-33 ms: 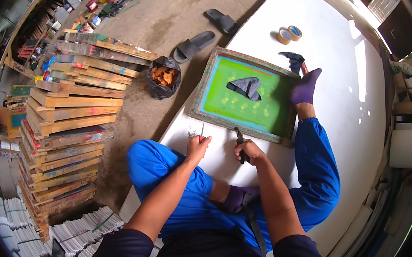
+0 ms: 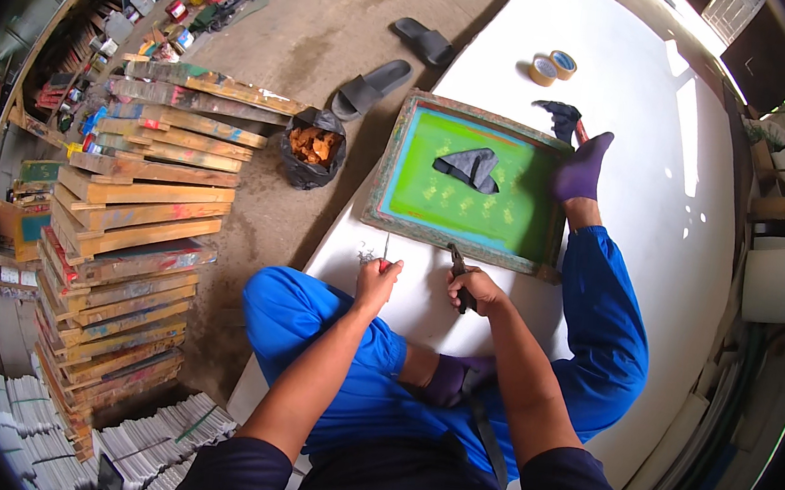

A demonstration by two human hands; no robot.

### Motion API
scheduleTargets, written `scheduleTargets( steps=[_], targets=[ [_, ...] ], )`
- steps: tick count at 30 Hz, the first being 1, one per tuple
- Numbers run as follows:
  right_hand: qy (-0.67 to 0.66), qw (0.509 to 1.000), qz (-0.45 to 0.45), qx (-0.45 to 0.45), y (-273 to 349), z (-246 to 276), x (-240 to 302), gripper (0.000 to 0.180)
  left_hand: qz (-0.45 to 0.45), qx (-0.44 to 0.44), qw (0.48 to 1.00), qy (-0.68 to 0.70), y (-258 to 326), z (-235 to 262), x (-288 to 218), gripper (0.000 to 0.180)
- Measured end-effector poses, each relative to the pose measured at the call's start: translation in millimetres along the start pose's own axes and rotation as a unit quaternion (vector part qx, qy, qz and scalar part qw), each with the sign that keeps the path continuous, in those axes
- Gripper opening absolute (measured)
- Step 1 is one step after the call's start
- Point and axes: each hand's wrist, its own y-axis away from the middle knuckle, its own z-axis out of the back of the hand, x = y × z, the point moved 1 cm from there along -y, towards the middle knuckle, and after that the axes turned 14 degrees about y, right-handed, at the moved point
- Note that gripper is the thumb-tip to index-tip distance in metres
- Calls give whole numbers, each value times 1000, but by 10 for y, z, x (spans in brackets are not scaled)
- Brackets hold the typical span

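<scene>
I sit on a white table (image 2: 697, 227) in blue trousers and purple socks. In front of me lies a wooden screen frame (image 2: 391, 165) with green mesh, a dark grey cloth (image 2: 471, 166) on top of it. My right hand (image 2: 475, 289) grips dark pliers (image 2: 457, 263) whose tip touches the frame's near edge. My left hand (image 2: 378, 277) rests on the table just left of it with its fingers pinched together; what they hold is too small to tell. Tiny metal bits (image 2: 366, 254) lie beside that hand.
A tall stack of wooden frames (image 2: 141, 211) stands on the floor at left, with white sheet stacks (image 2: 36, 409) below. A black bag (image 2: 312, 148) and two slippers (image 2: 370, 87) lie near the table edge. Two tape rolls (image 2: 551, 67) and a dark rag (image 2: 561, 118) sit beyond the frame.
</scene>
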Motion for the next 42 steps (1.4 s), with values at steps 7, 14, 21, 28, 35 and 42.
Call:
scheduleTargets(
  steps=[7, 14, 21, 28, 35, 42],
  targets=[
    [-62, 992, -11, 107, 14, 181, -24, 22, 36, 12, 998, 53, -10, 2, -37, 32],
    [-55, 996, -34, 67, 9, 204, -99, 22, -227, -69, 945, -224, -51, -47, -318, 28],
    [-38, 999, -22, -2, 13, 32, -106, 22, -211, -75, 892, -393, -198, 83, -399, 59],
    [-139, 987, 83, 22, 350, -7, 136, 18, -166, -66, 877, -447, -191, 64, -426, 63],
    [-62, 992, 104, 31, 607, -152, 308, 15, -260, -48, 887, -377, -213, 267, -608, 51],
    [19, 990, 49, 134, 309, -838, 300, 15, -136, 236, 959, -80, 77, 324, -934, 38]
  ],
)
